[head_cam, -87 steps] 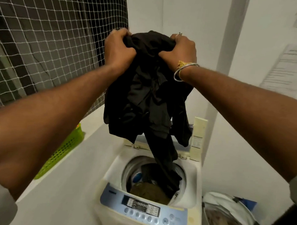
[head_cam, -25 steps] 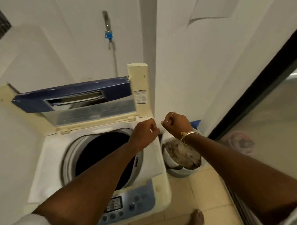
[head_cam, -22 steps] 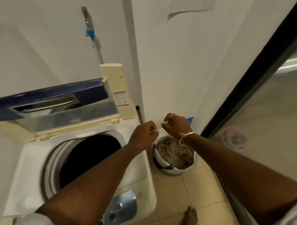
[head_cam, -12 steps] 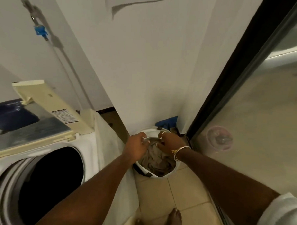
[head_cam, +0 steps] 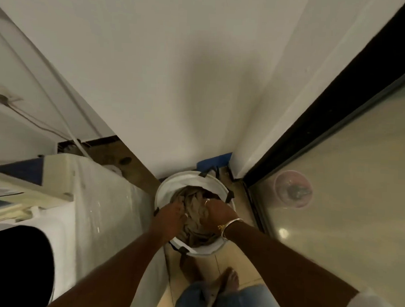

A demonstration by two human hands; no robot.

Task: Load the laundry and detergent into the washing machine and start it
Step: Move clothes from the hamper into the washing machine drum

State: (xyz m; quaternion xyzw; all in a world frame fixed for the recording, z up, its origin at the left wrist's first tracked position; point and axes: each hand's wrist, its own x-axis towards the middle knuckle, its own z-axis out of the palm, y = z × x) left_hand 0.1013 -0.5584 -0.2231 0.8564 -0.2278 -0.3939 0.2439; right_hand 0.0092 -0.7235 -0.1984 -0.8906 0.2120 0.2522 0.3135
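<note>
A round white laundry basket (head_cam: 172, 186) with black handles stands on the floor against the wall, filled with beige-brown laundry (head_cam: 195, 199). Both my hands are down inside it. My left hand (head_cam: 171, 215) and my right hand (head_cam: 215, 210), which wears a ring and a gold bangle, each close on the crumpled cloth. The white top-load washing machine (head_cam: 92, 206) is at the left, its dark drum opening (head_cam: 15, 266) at the bottom left and its lid (head_cam: 28, 178) raised.
A white wall runs behind the basket. A black-framed glass door (head_cam: 335, 182) lies to the right, with a pink round object (head_cam: 292, 192) behind it. A blue item (head_cam: 214, 162) sits behind the basket. My feet and jeans (head_cam: 225, 298) are on the beige tiles below.
The black garment went into the drum. I turned right from the washer and bent down; both hands dropped from the basket's rim deeper into the beige laundry and closed on it.
</note>
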